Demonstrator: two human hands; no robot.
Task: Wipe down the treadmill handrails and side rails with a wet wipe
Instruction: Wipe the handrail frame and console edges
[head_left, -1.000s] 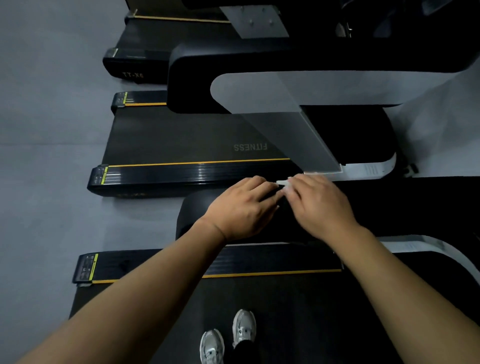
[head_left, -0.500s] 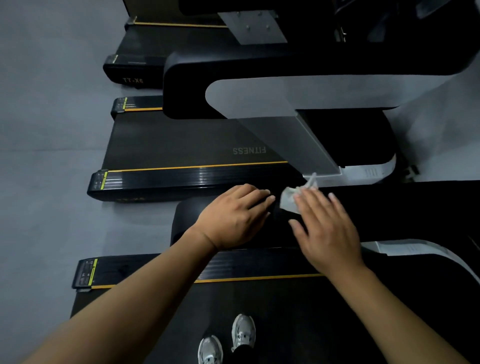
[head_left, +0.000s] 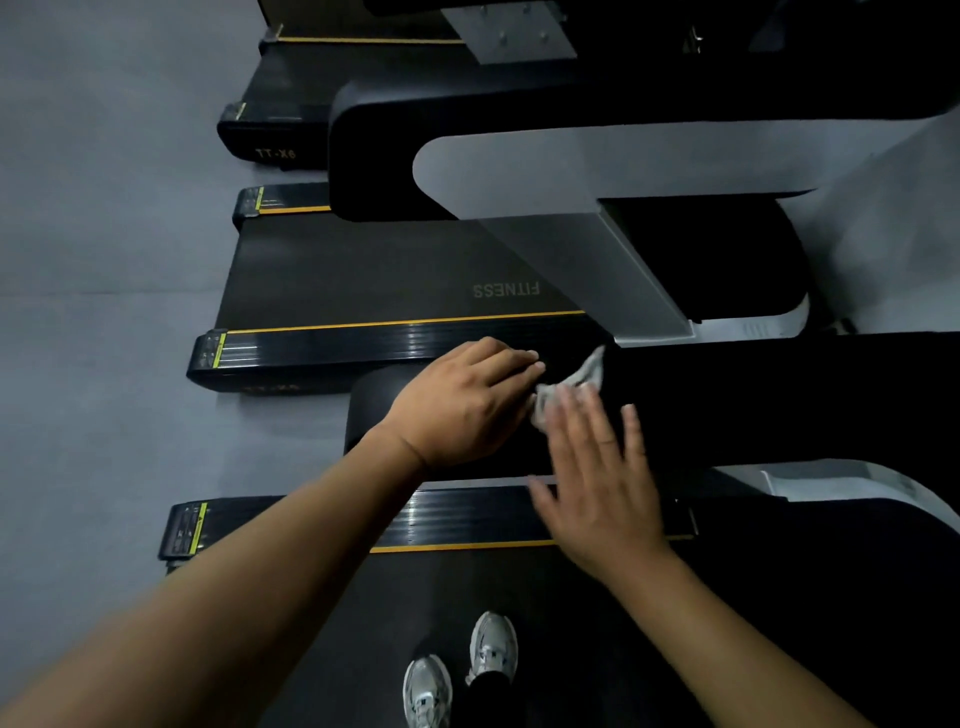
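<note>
Head view: the black handrail (head_left: 727, 395) ends in a round edge at the left, with bare grey floor (head_left: 93, 260) beyond. The left hand (head_left: 462, 410) lies flat on it. The right hand (head_left: 597, 467), fingers spread, presses the crumpled wet wipe (head_left: 571, 384) just beside the left fingertips.

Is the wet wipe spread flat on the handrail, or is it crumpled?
Crumpled. The wet wipe is bunched on the black handrail, one corner sticking up, partly under the right hand's fingertips.
</note>
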